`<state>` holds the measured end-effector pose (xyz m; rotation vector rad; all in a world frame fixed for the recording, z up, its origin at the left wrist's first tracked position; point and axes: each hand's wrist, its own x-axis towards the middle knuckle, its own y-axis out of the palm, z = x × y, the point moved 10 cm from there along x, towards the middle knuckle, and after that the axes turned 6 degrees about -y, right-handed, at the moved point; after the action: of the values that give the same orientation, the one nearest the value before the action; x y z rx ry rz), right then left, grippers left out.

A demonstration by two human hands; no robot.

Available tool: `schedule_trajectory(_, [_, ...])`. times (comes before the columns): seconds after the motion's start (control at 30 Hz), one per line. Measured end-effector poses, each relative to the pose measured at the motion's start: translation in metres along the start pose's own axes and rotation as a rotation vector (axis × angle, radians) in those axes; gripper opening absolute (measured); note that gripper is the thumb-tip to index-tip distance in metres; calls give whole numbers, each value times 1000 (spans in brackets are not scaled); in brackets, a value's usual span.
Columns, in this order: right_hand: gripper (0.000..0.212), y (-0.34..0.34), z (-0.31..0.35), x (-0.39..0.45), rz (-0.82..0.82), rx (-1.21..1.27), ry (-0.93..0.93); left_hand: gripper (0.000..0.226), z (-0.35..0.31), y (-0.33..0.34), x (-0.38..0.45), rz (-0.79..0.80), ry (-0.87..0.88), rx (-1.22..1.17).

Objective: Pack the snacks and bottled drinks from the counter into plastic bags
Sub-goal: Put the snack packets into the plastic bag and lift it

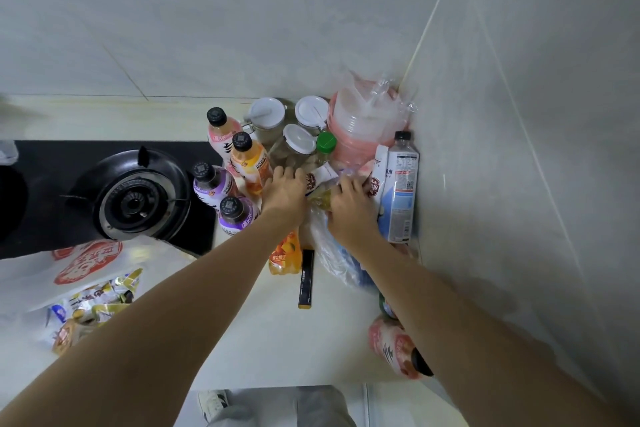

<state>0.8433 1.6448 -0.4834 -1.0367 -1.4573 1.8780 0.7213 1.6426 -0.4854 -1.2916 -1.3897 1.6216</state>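
My left hand (284,188) and my right hand (349,208) both reach into a pile of snack packets (320,180) and a clear plastic bag (332,253) at the counter's far right; each grips wrapped snacks there. Left of my hands stand several black-capped drink bottles: pink (221,132), orange (250,159) and two purple (211,180) (237,215). A tall water bottle (401,187) leans on the right wall. An orange drink pouch (285,256) and a dark stick packet (306,277) lie under my left forearm. A pink bottle (398,350) lies near the front edge.
A white plastic bag with red print (79,267) lies at the left with snack packets (93,308) spilling out. A gas burner (133,198) sits on the black hob. White-lidded jars (266,114) and a pink stack of tubs (363,121) fill the back corner.
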Motion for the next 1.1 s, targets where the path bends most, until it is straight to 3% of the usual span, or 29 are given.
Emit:
schedule_trajectory(0.13, [58,-5,7,-16,-19,36,10,33,-6,-6,-16,-47,43,74])
schedule_trajectory(0.27, [58,-13,9,-29,-38,91,30,29,-8,-8,-33,-23,36,-82])
schedule_trajectory(0.37, [78,-16,8,-38,-47,141,46,29,-7,0,-43,37,11,-214])
schedule_trajectory(0.43, [84,-19,4,-42,-136,205,53,29,-5,5,-49,65,-13,-264])
schedule_trajectory(0.6, [38,-12,-8,-52,-112,216,123,38,-1,14,-58,85,-75,-311])
schedule_trajectory(0.67, [36,-9,-11,-53,-120,226,124,39,1,14,-59,69,-102,-339])
schedule_trajectory(0.73, [43,-10,-10,-54,-117,209,118,40,2,14,-61,62,-117,-337])
schedule_trajectory(0.83, [83,-19,-5,-59,-116,225,111,49,8,13,-68,50,-175,-380])
schedule_trajectory(0.87, [87,-22,-2,-61,-110,233,110,52,11,11,-72,40,-187,-395])
schedule_trajectory(1.0, [51,-24,0,-66,-79,257,151,37,17,-8,-93,30,-136,-452])
schedule_trajectory(1.1, [44,-41,6,-77,-163,317,161,32,21,-34,-112,6,-77,-474])
